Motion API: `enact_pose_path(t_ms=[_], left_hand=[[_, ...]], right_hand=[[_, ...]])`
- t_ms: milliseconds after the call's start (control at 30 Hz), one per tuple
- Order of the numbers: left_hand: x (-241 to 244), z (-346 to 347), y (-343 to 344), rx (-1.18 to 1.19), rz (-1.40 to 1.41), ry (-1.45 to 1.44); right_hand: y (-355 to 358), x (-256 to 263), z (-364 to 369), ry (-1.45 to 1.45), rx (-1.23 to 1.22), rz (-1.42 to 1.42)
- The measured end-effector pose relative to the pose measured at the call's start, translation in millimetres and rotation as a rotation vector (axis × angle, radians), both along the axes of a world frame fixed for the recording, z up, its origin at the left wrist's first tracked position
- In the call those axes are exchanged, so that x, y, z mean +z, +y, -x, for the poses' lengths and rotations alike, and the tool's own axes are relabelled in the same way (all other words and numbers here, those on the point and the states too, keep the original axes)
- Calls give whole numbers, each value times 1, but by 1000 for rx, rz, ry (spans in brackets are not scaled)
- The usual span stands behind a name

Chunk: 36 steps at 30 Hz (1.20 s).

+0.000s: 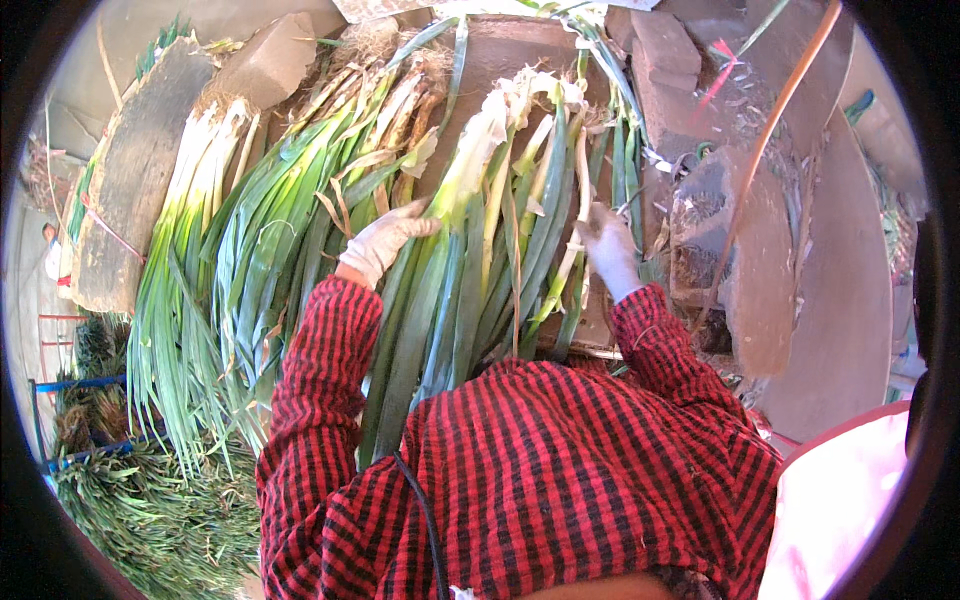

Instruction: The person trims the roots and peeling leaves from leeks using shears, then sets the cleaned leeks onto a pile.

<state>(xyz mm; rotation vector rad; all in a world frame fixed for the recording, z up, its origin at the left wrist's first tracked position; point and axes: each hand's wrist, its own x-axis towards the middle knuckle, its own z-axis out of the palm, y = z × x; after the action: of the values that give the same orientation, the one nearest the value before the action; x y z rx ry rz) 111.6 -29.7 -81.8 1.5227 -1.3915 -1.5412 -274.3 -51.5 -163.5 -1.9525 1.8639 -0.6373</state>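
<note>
My left hand (390, 238), in a whitish glove, holds a thick leek (459, 187) by the start of its green leaves. Its white end points away from me, and its leaves run down towards my body. On the right, my gloved right hand (609, 247) has its fingers closed at a thin pale stalk (582, 169); they are slightly blurred. Between my hands lie more loose leeks (544, 195), some with dry, peeling leaves. Left of my left hand rests a pile of untrimmed leeks (300, 180) with brown outer skins and roots.
A bunch of cleaner leeks (206, 172) lies farther left, beside a worn wooden board (142, 180). At lower left, many green leaves (157, 517) lie near a blue metal frame (82, 386). Concrete blocks (664, 49) and a curved orange strip (780, 97) are at right.
</note>
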Motion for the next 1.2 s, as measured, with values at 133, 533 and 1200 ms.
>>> enact_pose_path(t_ms=[133, 533, 1200], left_hand=[[30, 42, -37, -278, -258, -600], [106, 2, -79, -162, 26, -726], [177, -88, -56, 108, 208, -823]], right_hand=[[17, 24, -56, -338, 153, -199], [-42, 0, -158, -271, 51, -592], [-121, 121, -149, -1405, 76, -597]])
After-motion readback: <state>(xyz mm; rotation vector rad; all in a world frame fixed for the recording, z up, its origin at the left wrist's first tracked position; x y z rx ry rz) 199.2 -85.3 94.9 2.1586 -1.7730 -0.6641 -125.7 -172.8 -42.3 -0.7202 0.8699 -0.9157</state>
